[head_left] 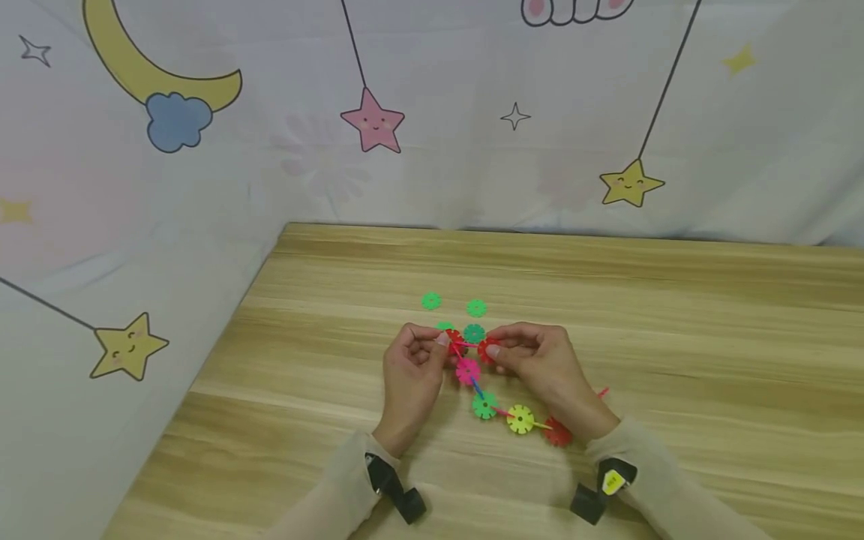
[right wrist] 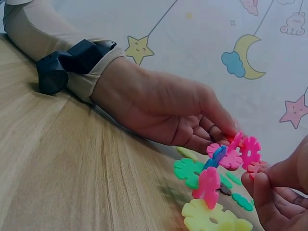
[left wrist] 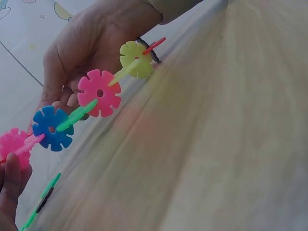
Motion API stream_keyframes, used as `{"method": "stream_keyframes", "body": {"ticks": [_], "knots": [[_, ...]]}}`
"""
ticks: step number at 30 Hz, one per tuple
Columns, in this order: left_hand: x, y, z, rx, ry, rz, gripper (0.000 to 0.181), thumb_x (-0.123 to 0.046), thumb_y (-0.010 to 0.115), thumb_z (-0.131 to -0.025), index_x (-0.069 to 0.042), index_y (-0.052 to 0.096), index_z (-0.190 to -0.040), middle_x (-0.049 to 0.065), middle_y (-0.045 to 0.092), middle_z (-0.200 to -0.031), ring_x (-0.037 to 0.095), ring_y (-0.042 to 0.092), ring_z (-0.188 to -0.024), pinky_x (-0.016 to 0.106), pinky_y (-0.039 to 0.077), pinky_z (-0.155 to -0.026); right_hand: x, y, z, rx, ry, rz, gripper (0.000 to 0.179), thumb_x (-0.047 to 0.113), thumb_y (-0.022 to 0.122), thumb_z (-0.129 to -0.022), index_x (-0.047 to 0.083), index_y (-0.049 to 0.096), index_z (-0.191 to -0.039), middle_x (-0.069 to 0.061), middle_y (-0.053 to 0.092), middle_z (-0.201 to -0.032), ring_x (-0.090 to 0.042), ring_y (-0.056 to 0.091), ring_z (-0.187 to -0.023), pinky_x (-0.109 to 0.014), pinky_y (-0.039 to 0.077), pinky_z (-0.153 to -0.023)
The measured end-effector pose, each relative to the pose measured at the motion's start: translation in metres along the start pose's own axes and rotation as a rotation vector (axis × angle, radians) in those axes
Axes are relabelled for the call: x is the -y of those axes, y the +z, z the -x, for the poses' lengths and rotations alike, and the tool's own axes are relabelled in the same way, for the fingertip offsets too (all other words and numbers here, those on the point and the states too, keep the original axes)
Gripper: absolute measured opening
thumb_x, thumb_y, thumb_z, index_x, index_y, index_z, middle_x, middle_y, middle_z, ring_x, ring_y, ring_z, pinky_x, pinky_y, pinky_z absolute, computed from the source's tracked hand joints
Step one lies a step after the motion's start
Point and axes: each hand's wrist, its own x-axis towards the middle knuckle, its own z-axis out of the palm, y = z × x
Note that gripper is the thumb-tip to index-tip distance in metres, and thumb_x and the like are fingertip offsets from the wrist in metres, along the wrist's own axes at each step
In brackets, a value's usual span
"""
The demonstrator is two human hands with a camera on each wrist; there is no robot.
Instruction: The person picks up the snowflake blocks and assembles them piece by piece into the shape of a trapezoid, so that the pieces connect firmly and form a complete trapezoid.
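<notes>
Notched plastic flower discs, slotted together edge-on and face-on, make a bent chain [head_left: 484, 406] running from the fingers down and right over the table. In the head view my left hand [head_left: 415, 375] pinches its upper left part at a red disc [head_left: 454, 341]. Opposite it, my right hand [head_left: 550, 367] pinches another red disc [head_left: 487, 350], partly hidden by the thumb; a pink disc seen edge-on spans the gap. From the left wrist, pink, blue and yellow discs [left wrist: 53, 129] of the chain show beneath the right hand.
Several loose green discs [head_left: 476, 307] lie on the wooden table [head_left: 324, 300] just beyond the hands. A printed cloth [head_left: 445, 172] with stars and a moon hangs behind and along the left side. Dark wrist cameras [head_left: 397, 491] are strapped to both sleeves.
</notes>
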Motion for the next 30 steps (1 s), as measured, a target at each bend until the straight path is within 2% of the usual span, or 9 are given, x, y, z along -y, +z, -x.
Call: {"method": "stream_keyframes", "body": {"ticks": [10, 15, 23, 26, 30], "knots": [[0.001, -0.001, 0.001, 0.007, 0.007, -0.001, 0.010, -0.001, 0.071, -0.100, 0.003, 0.067, -0.107, 0.017, 0.072, -0.087, 0.011, 0.068, -0.067, 0.017, 0.049, -0.058, 0.001, -0.002, 0.000, 0.014, 0.000, 0.012, 0.028, 0.004, 0.079, -0.096, -0.009, 0.074, -0.120, -0.004, 0.080, -0.094, -0.007, 0.076, -0.076, -0.022, 0.062, -0.070], [0.001, 0.001, 0.002, 0.032, 0.004, 0.012, 0.009, -0.001, 0.071, -0.100, 0.002, 0.067, -0.107, 0.010, 0.072, -0.087, 0.010, 0.070, -0.068, 0.017, 0.050, -0.059, -0.001, -0.002, -0.001, 0.020, 0.000, -0.012, 0.028, 0.002, 0.078, -0.095, -0.010, 0.074, -0.120, 0.000, 0.079, -0.091, -0.007, 0.077, -0.076, -0.023, 0.063, -0.071], [0.001, 0.005, 0.005, 0.116, -0.012, 0.086, 0.012, 0.002, 0.072, -0.098, 0.009, 0.063, -0.102, 0.024, 0.076, -0.096, 0.008, 0.071, -0.069, 0.016, 0.052, -0.060, 0.000, -0.011, -0.001, -0.007, 0.072, -0.055, 0.030, 0.000, 0.079, -0.095, -0.011, 0.074, -0.122, 0.002, 0.082, -0.091, -0.009, 0.077, -0.076, -0.024, 0.065, -0.073], [0.002, 0.003, 0.005, 0.148, -0.017, 0.094, 0.012, 0.002, 0.071, -0.099, 0.009, 0.063, -0.103, 0.021, 0.076, -0.095, 0.008, 0.072, -0.070, 0.017, 0.054, -0.061, 0.000, -0.012, -0.001, 0.007, 0.077, -0.056, 0.030, 0.000, 0.078, -0.095, -0.012, 0.074, -0.122, 0.001, 0.083, -0.091, -0.010, 0.078, -0.076, -0.025, 0.065, -0.073], [0.003, -0.001, 0.004, 0.179, -0.026, 0.107, 0.012, 0.002, 0.071, -0.099, 0.009, 0.063, -0.103, 0.010, 0.076, -0.092, 0.008, 0.073, -0.070, 0.018, 0.057, -0.066, -0.002, -0.010, -0.001, 0.028, 0.060, -0.068, 0.030, -0.003, 0.078, -0.094, -0.015, 0.072, -0.121, 0.001, 0.083, -0.089, -0.010, 0.078, -0.074, -0.025, 0.064, -0.071]]}}
